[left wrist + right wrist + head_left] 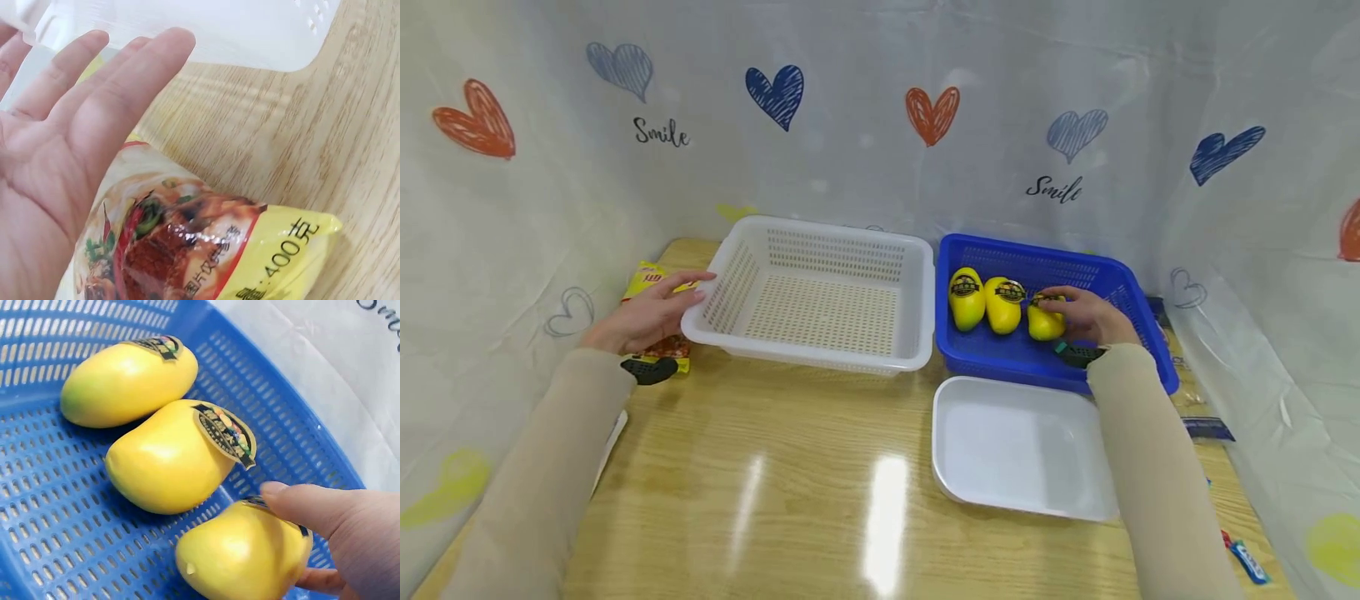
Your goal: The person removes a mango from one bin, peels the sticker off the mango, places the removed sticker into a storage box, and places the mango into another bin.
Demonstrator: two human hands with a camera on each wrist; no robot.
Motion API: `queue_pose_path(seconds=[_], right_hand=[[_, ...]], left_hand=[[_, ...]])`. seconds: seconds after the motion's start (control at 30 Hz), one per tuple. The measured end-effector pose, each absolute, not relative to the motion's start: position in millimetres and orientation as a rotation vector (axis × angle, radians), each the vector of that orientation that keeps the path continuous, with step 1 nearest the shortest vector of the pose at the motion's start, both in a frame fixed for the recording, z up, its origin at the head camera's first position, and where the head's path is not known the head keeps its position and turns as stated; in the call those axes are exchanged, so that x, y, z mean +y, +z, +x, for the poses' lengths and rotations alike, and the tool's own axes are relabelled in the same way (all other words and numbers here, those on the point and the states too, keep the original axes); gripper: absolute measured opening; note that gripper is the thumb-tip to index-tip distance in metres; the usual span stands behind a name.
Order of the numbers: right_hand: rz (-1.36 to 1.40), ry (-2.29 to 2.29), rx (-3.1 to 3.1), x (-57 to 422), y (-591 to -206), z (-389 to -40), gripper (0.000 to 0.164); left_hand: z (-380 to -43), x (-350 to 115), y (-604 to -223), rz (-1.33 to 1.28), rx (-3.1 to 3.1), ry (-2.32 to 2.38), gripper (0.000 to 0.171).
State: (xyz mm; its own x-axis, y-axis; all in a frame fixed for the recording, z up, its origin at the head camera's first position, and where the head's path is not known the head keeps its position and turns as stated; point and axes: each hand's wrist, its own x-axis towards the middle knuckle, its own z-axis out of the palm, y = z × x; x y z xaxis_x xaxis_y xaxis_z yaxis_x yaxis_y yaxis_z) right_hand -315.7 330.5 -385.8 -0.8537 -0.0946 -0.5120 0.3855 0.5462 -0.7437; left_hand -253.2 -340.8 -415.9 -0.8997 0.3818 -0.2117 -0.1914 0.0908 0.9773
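Observation:
In the head view, my left hand lies at the left end of a white basket, its fingertips at the rim. The left wrist view shows the fingers fairly straight, above a yellow food packet with printed Chinese text. My right hand is inside a blue basket, holding the rightmost mango. Up close in the right wrist view, the thumb lies on top of this yellow mango and a finger shows at its lower side. Two more mangoes with black labels, one in the middle and one farther left, lie beside it.
A shallow white tray stands in front of the blue basket. Small wrapped snacks and dark packaging lie along the right edge. A curtain with printed hearts encloses the wooden table.

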Motion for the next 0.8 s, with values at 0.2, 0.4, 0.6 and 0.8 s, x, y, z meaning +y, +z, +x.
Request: queue_pose_path(seconds=[0.2,0.4,0.6,0.8], right_hand=[[0.091,-1.215,2.496,324,-365,-296,0.061],[-0.198,-1.214,2.523,281,-339,-248,0.06],[-0.427,-1.299,2.455,232,-332,-201,0.044],[-0.621,-1.301,2.384,189,-343,-164,0.033]], left_hand=[[-251,-339,-411,0.189,1.955,1.816,0.05],[-249,-341,-408,0.147,1.935,1.831,0.051],[-250,-343,-410,0.144,1.954,1.819,0.05],[-250,-342,-412,0.188,1.904,1.85,0.051]])
